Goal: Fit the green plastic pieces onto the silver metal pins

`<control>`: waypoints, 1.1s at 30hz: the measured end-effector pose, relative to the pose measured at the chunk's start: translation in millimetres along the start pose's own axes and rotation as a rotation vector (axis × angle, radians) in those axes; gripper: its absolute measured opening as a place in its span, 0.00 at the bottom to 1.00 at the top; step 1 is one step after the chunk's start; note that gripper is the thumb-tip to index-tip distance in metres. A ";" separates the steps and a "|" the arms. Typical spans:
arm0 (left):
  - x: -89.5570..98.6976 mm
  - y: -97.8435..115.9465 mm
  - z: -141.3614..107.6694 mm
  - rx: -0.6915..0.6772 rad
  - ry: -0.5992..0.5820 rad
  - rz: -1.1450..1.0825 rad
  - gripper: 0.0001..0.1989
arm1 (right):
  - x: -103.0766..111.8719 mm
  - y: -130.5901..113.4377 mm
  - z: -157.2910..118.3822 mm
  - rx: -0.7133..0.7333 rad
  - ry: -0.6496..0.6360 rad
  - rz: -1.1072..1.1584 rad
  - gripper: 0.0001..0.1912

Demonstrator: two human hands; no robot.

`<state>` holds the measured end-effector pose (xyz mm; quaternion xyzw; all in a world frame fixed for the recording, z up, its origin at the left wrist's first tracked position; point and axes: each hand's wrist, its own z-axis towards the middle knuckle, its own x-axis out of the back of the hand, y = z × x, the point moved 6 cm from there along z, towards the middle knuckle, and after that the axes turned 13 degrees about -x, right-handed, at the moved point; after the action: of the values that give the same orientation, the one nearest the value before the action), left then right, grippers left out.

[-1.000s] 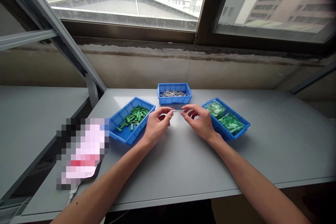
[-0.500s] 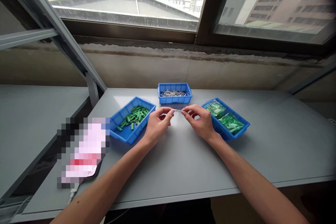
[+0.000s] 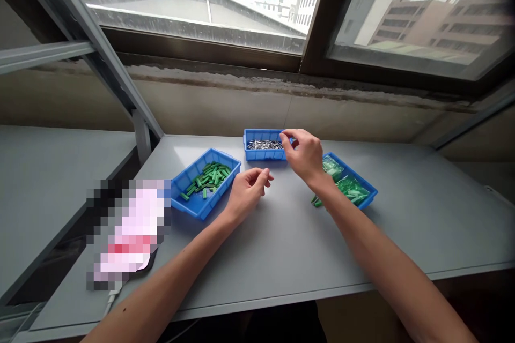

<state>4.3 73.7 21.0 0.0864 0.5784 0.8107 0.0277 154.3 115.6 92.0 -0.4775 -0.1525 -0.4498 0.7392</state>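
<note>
My left hand [image 3: 248, 191] hovers above the table beside the left blue bin, thumb and index finger pressed together. Whether anything is in that pinch cannot be made out. My right hand [image 3: 304, 154] is at the right end of the back blue bin [image 3: 265, 155], its thumb and index fingertips curled close together; any item there is too small to see. Thin silver metal pins [image 3: 264, 144] lie heaped in that bin. The left blue bin [image 3: 196, 210] holds many short green strips [image 3: 210, 176].
At the right, a blue bin [image 3: 370, 199] carries clear bags of green pieces [image 3: 352, 188], partly behind my right forearm. A few green pieces [image 3: 317, 201] lie on the table near it. A blurred-out item [image 3: 131, 230] with a white cable [image 3: 112, 295] is at the left.
My hands were together at a thin silver pin; now they are apart. My right hand has moved away to the back bin, uncovering green pieces by the right bin. My left hand has barely moved.
</note>
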 end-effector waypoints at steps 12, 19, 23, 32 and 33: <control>-6.4 -0.9 -2.4 0.001 -0.046 -0.010 0.19 | 45.2 53.1 -94.5 0.202 -0.522 -0.680 0.17; -1.9 1.7 -1.5 -0.015 -0.018 -0.020 0.19 | 32.4 51.4 -95.2 0.261 -0.592 -0.753 0.15; -2.0 1.0 -1.7 -0.013 -0.023 -0.007 0.18 | 30.1 47.9 -92.9 0.292 -0.564 -0.762 0.13; -6.3 3.6 -2.8 -0.133 -0.083 0.206 0.13 | 4.3 21.5 -60.6 -0.054 -0.442 0.177 0.06; -6.6 3.6 -2.8 -0.143 -0.094 0.222 0.13 | -3.6 22.2 -60.0 -0.100 -0.458 0.295 0.07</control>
<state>10.4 68.9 22.8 0.1856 0.5040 0.8430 -0.0289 158.2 70.0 47.2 -0.6196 -0.2219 -0.2248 0.7185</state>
